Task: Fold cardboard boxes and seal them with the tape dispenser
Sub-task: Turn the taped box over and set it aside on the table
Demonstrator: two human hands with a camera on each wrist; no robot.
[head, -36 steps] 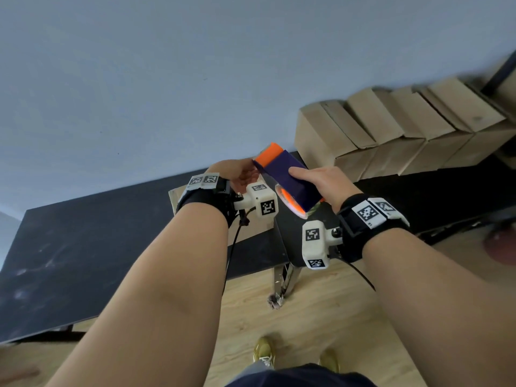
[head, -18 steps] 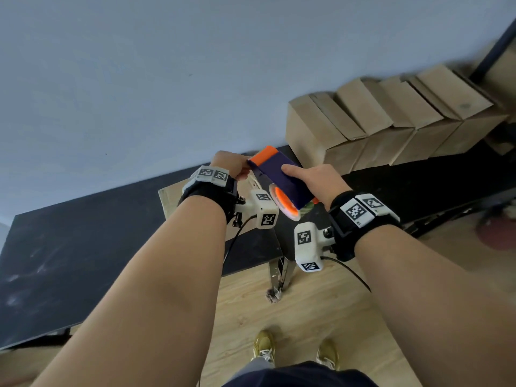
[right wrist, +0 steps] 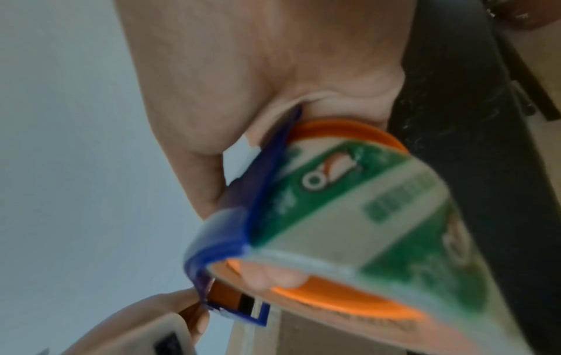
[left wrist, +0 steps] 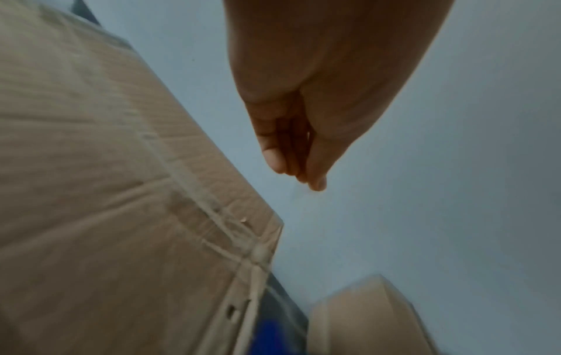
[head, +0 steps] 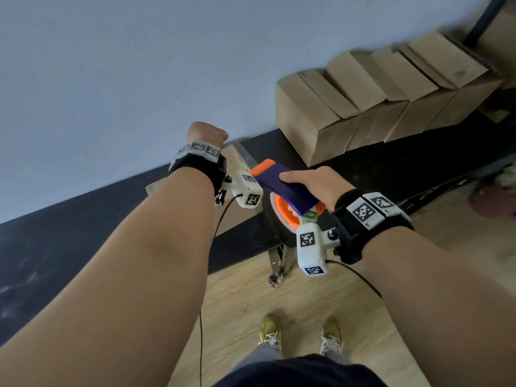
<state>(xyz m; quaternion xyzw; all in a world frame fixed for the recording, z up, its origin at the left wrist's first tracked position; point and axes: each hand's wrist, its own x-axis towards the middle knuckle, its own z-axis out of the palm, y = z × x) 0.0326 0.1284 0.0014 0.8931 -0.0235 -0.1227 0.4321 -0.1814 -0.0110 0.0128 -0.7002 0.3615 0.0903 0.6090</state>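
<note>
My right hand (head: 310,181) grips a blue and orange tape dispenser (head: 282,188) from above, over the black table's near edge. In the right wrist view its fingers curl under the green-and-white tape roll (right wrist: 379,204). My left hand (head: 206,132) is raised to the upper left of the dispenser's orange front end. In the left wrist view its thumb and fingertips (left wrist: 315,185) are pinched together, and a faint clear strip seems to trail below them. A brown cardboard box (left wrist: 106,192) with clear tape along its seam lies beneath the left wrist. Only a sliver of this box (head: 237,157) shows in the head view.
A row of folded cardboard boxes (head: 363,101) leans against the pale wall at the back right of the black table (head: 69,233). Below the table edge are a metal table leg (head: 279,261), wooden floor and my shoes (head: 301,333).
My left hand has left the dispenser's front end and moved up and to the left. The right hand still grips the dispenser, now tilted flatter and lower.
</note>
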